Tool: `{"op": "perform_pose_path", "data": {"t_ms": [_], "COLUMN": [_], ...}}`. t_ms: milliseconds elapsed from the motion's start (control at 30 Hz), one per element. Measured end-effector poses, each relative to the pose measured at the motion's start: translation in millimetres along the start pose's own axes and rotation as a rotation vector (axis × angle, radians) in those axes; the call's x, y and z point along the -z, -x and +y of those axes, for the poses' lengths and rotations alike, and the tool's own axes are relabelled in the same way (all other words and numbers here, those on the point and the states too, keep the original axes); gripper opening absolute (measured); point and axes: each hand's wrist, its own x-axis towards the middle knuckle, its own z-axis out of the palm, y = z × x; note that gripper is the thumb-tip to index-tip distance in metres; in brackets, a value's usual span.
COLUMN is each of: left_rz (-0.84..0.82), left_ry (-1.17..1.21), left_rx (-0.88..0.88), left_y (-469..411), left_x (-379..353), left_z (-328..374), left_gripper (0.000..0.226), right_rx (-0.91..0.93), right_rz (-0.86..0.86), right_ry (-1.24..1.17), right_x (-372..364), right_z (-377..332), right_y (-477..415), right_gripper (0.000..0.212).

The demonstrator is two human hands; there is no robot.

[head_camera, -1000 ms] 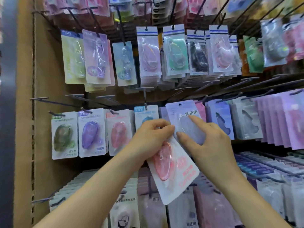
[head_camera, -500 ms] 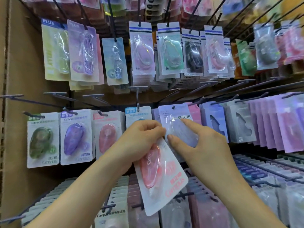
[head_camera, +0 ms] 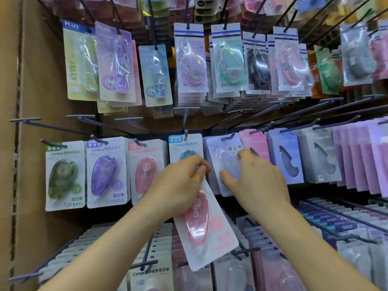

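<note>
Two bare forearms were seen reaching up from the bottom edge toward a shop wall of correction tapes. Nearest, a pink pack (head_camera: 207, 227) was gripped by its top edge in the curled fingers of the left hand (head_camera: 178, 185). It hung tilted on no hook, its foot swung toward five o'clock, in front of the lower rows.

At three o'clock of that hand, the right hand (head_camera: 258, 181) was closed on a lilac pack (head_camera: 223, 164), with the thumb at its lower left and fingertips on the blister's upper right. That pack was hung on its hook (head_camera: 227, 137) in the middle row. Behind the left knuckles a blue pack (head_camera: 184, 147) was half hidden. At nine o'clock of it, matching pink stock (head_camera: 144, 175) was hung. Farther back, at twelve o'clock, an upper row (head_camera: 189, 64) was hung.

Some risks could be judged from this. The pink pack's hang hole was covered by fingers, so the hook might be missed. The pack might also be put on the blue or lilac hook and misfiled. If the lilac pack were tugged, the packs behind it might be dragged off. The pink pack, gripped only at the top, might slip.
</note>
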Motion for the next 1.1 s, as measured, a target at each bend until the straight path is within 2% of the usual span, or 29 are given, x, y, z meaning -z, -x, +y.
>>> {"op": "perform_pose_path", "data": {"t_ms": [133,400,633,733,800,833,900,967,1033,1100], "left_rz": [-0.031,0.07,0.128,0.157,0.182,0.198,0.227,0.273,0.34,0.401], "left_ry": [0.033,0.222,0.368,0.483,0.536,0.557,0.599,0.651,0.707,0.736], "left_rx": [-0.012,-0.07,-0.105,-0.097,-0.096,-0.096,-0.088,-0.064,-0.037,-0.007], "left_y": [7,13,20,23,25,27,30,32,33,35], "left_x": [4,10,13,18,21,22,21,17,15,15], "left_z": [-9,-13,-13,-12,-11,-10,-7,-3,-2,-4], "left_gripper": [0.026,0.019,0.016,0.011,0.01,0.01,0.012,0.011,0.012,0.014], "right_rx": [0.012,0.042,0.05,-0.001,-0.018,-0.025,-0.035,0.054,0.115,0.054], "right_rz": [0.023,0.018,-0.073,-0.013,-0.011,-0.073,-0.338,-0.629,-0.645,-0.5], "right_ry": [0.09,0.148,0.161,0.122,-0.086,-0.296,-0.79,-1.047,-1.091,-1.141], "right_x": [-12,-30,-22,-1,13,19,31,32,26,22], "right_z": [-3,-4,0,9,14,14,6,3,7,12], "right_y": [-9,-20,-24,-2,25,39,64,79,85,85], "right_gripper": [0.049,0.06,0.056,0.045,0.044,0.044,0.042,0.033,0.039,0.039]}}
